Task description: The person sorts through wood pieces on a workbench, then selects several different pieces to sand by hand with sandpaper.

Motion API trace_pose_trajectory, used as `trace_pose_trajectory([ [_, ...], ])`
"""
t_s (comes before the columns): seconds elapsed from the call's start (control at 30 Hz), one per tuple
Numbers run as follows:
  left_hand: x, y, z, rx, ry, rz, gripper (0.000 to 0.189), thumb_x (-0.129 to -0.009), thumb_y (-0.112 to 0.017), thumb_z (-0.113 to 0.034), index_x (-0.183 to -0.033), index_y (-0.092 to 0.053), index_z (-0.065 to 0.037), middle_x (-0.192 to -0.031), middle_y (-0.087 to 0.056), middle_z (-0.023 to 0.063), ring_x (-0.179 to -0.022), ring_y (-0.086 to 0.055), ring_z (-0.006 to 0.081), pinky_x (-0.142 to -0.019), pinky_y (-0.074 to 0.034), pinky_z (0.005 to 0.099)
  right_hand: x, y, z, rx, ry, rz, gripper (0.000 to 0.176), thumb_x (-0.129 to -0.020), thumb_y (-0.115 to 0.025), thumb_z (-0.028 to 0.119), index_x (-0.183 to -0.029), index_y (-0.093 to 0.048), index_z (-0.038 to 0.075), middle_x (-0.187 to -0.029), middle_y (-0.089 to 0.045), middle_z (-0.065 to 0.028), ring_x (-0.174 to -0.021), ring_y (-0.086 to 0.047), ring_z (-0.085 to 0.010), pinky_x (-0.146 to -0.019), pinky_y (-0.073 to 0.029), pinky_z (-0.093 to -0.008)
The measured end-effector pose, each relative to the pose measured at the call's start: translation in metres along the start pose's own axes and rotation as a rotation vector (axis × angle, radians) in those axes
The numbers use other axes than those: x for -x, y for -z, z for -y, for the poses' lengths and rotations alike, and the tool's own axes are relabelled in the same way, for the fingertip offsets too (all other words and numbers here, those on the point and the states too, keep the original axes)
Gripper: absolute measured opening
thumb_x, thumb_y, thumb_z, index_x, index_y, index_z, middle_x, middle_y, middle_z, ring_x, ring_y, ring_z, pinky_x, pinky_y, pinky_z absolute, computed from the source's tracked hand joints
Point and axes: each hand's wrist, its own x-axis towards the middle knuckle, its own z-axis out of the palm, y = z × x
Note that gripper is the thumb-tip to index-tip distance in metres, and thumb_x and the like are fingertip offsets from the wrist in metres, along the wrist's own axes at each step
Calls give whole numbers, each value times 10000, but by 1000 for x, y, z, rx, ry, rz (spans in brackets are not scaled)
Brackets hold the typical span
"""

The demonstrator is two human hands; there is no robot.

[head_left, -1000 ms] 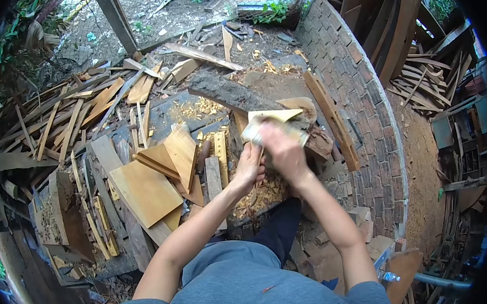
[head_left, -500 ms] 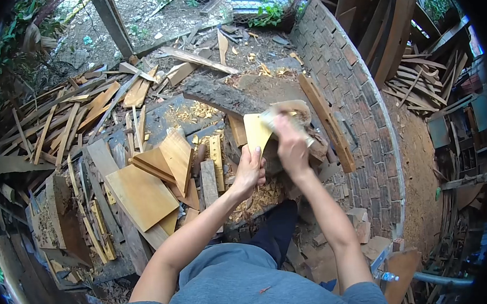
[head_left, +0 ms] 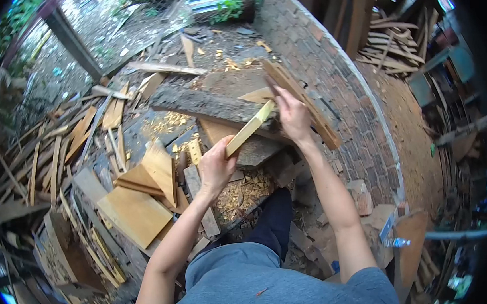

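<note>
My left hand [head_left: 217, 164] is closed around the lower end of a pale yellow piece of wood [head_left: 247, 132], which slants up to the right with its narrow side facing me. Close to its far end, my right hand [head_left: 294, 117] is closed on a dark, blade-like tool [head_left: 272, 84]; blur hides its exact kind. Below the wood lies a thick, rough, dark slab [head_left: 205, 106]. A pale pointed bit of wood [head_left: 256, 95] shows just left of the tool.
Wood chips [head_left: 241, 195] cover the ground before my legs. Cut boards [head_left: 135, 213] and a heap of offcuts [head_left: 43, 150] lie left. A long beam [head_left: 302, 104] leans beside the curved brick wall [head_left: 328, 65] at right. A plastic bottle [head_left: 398, 242] is at lower right.
The yellow wood has turned from its broad face to its narrow side and tilted right. My right hand has risen and moved off the wood's face. The view has shifted right.
</note>
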Motion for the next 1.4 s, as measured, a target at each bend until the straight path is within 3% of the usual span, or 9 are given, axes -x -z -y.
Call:
trace_pose_trajectory([
  [0.23, 16, -14, 24, 24, 292, 190, 352, -918, -660, -166, -1187, -480, -28, -773, -657, 257, -743, -674, 419, -626, -516, 485, 42, -27, 16, -44, 381, 64, 384, -919, -474, -35, -1252, -640, 58, -1143, -684, -207, -1038, -683, -357, -943, -557, -417],
  [0.43, 16, -22, 37, 64, 159, 144, 313, -938, -635, -144, -1157, -445, -23, -771, -649, 263, -712, -648, 464, -566, -484, 495, 23, -24, -37, 33, 247, 91, 382, -886, -478, -66, -1224, -636, 16, -1175, -656, -213, -1095, -644, -367, -981, -534, -416],
  [0.53, 20, -23, 44, 9, 146, 142, 322, -935, -648, -151, -1153, -445, -27, -764, -642, 266, -707, -636, 471, -559, -472, 503, 42, -28, 19, 33, 587, 31, 320, -868, -471, -56, -1123, -661, -29, -1109, -690, -220, -1043, -686, -322, -957, -545, -403],
  [0.7, 21, -20, 42, -29, 153, 159, 321, -924, -658, -128, -1150, -460, -13, -786, -641, 270, -720, -640, 460, -562, -469, 501, 30, -25, -13, 98, 301, -25, 366, -882, -445, -58, -1143, -684, 38, -1119, -706, -165, -1050, -690, -288, -972, -539, -383],
  [0.9, 24, -25, 39, 45, 117, 107, 282, -927, -659, -133, -1117, -474, -37, -806, -648, 259, -736, -640, 457, -575, -476, 493, 52, -27, 21, 32, 568, 7, 366, -890, -473, -6, -1178, -682, 78, -1153, -694, -167, -1053, -687, -286, -977, -537, -394],
  [1.03, 15, -16, 38, -42, 177, 172, 293, -926, -657, -122, -1144, -487, -24, -826, -655, 260, -771, -651, 452, -592, -487, 480, 37, -33, -19, 91, 200, 49, 345, -911, -451, -15, -1169, -675, 30, -1169, -684, -182, -1073, -681, -293, -961, -550, -380],
  [1.13, 23, -26, 44, 56, 145, 101, 283, -934, -651, -133, -1142, -486, -35, -829, -654, 263, -778, -648, 458, -601, -489, 485, 61, -25, 39, 78, 608, -10, 354, -915, -433, -48, -1171, -671, 9, -1153, -684, -196, -1035, -695, -310, -881, -594, -359],
  [1.23, 19, -20, 37, 89, 154, 132, 295, -930, -660, -148, -1141, -486, -36, -811, -655, 260, -766, -646, 463, -595, -488, 489, 41, -29, -32, 103, 338, 34, 347, -903, -450, -52, -1176, -660, -9, -1148, -680, -207, -1029, -693, -322, -905, -581, -395],
  [1.4, -18, 16, 25, -416, -121, 262, 408, -863, -707, -412, -1134, -568, -140, -869, -617, 69, -759, -642, 231, -581, -460, 357, 16, -5, -38, 1, 222, 62, 353, -919, -473, -14, -1220, -638, 68, -1080, -667, -227, -937, -673, -386, -800, -556, -448],
])
